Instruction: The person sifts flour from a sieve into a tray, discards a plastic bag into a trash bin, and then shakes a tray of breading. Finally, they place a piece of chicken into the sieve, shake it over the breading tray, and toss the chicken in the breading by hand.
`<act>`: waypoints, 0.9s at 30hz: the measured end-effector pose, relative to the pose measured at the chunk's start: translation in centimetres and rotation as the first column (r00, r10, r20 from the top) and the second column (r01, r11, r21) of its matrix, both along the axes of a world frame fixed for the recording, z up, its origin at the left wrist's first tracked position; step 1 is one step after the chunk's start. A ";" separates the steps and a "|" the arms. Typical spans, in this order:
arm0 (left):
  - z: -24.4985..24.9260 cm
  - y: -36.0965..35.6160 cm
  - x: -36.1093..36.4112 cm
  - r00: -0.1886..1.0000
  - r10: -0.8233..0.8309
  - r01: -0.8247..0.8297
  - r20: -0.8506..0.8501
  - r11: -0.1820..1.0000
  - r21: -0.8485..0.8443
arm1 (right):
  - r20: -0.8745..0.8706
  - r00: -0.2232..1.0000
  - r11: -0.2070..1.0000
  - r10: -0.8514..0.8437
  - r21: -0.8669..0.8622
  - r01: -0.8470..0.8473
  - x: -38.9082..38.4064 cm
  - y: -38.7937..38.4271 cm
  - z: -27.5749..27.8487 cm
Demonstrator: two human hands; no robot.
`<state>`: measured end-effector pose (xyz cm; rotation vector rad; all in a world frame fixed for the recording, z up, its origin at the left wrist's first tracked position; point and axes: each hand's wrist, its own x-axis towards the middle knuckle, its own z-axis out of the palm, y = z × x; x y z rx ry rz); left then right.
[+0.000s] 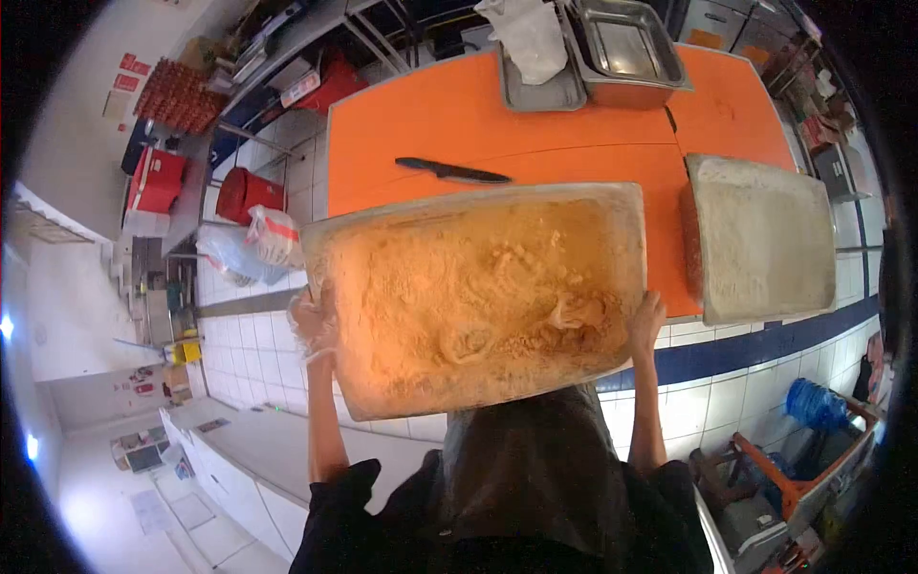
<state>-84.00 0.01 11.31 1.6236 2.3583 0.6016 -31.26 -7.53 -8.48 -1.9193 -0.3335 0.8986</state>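
A large rectangular metal tray (pixel 639 215) spans the space in front of my body, its bottom coated with orange-tan powder (pixel 421 297). Lumps and a couple of pale pieces lie in the powder toward the right, too coarse to name. My left hand (pixel 314 323), in a clear plastic glove, grips the tray's left end. At the right end, my right hand (pixel 648 323) has its fingers wrapped round the rim. The tray is slightly tilted, overlapping the near edge of the orange table. Beyond its far rim lies a dark knife (pixel 454 172).
On the orange table (pixel 411 115), a second tray (pixel 765 239) with pale powder sits at the right. Deep metal pans (pixel 626 48) and a small tray with a white bag (pixel 531 38) stand at the back. Red buckets (pixel 251 194) and plastic bags (pixel 239 253) are to the left.
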 end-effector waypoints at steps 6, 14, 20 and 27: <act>3.6 4.8 6.8 0.992 -0.108 0.104 0.057 0.991 0.082 | 0.225 0.972 0.998 0.060 0.010 -0.064 0.4 0.9 -0.5; 2.4 3.2 10.7 0.876 -0.126 0.062 0.466 0.987 0.150 | 0.290 0.955 0.997 0.063 -0.067 -0.046 4.1 1.6 0.2; 0.4 4.2 8.4 0.908 -0.021 0.022 0.419 1.000 0.002 | 0.408 0.896 0.983 0.174 -0.122 -0.135 4.1 3.5 0.4; 2.8 5.8 14.5 0.993 -0.112 0.116 -0.031 0.970 0.214 | 0.377 0.918 0.970 0.119 -0.240 -0.027 4.5 2.5 0.4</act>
